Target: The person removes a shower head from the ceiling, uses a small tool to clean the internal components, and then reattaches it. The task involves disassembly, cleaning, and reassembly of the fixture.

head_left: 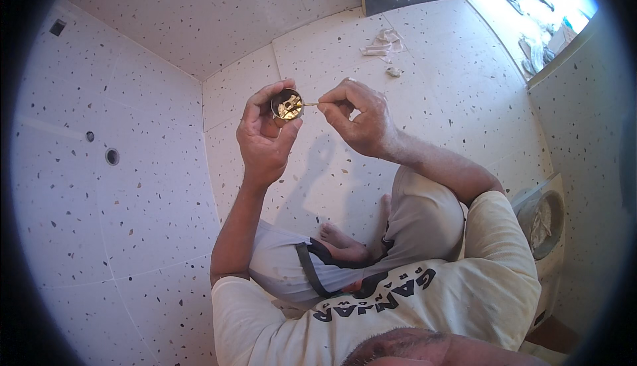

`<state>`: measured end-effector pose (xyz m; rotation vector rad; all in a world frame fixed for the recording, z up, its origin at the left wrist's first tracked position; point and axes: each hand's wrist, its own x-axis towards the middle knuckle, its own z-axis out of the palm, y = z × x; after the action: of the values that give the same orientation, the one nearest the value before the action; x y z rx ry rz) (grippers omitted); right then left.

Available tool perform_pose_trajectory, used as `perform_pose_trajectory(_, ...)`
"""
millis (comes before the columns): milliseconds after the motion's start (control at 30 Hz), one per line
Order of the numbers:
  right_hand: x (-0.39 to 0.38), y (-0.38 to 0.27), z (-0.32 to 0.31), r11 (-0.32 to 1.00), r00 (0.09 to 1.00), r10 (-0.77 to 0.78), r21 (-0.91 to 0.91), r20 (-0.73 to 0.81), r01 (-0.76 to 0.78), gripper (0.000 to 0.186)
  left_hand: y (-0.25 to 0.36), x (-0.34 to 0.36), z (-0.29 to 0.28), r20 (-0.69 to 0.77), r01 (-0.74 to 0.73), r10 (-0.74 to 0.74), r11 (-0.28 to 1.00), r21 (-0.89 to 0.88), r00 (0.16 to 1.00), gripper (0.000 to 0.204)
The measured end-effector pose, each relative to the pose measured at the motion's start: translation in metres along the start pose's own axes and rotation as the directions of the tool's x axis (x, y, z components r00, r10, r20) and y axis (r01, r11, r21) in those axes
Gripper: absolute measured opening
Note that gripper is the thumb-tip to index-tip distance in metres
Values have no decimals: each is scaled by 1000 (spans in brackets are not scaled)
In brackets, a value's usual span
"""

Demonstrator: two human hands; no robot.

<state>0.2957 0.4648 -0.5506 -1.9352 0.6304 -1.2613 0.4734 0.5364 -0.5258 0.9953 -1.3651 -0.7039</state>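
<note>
Your left hand [264, 139] gripped a round, gold-coloured metal cup [289, 108] by its sides; just right, your right hand [365, 119] pinched a thin brass-coloured rod [310, 104] against its rim. A slack pinch could've dropped the rod. Crumpled white scraps [381, 46] lay beyond; your right forearm [448, 168] separated grip and round grey bucket [525, 223].

cream short-sleeved shirt [424, 316] | black chest lettering [385, 304] | grey trousers [428, 217] | dark band [308, 268], possibly strap

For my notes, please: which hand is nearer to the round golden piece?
Left. The left hand grips the round golden piece; the right hand is apart, to its right, pinching a thin rod.
</note>
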Motion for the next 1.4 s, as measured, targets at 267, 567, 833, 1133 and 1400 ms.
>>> perform_pose_trajectory(267,0,-2,-1,1000,1000,10,2,10,-10,7,2,0,0,2,-13,13,999,36,1000,52)
perform_pose_trajectory(567,6,-6,-1,790,879,414,388,235,-476,16,4,-2,0,-7,-16,16,996,90,1000,50)
perform_pose_trajectory(833,11,9,0,314,674,521,617,523,-721,19,-1,-2,-6,15,-48,47,989,139,999,50)
perform_pose_trajectory(1133,10,9,6,406,722,526,613,449,-678,22,-6,0,-8,-8,-17,18,986,168,1000,48)
perform_pose_trajectory(1400,6,9,2,752,909,171,546,380,-370,38,-7,-2,-9,-41,-19,23,996,84,999,47)
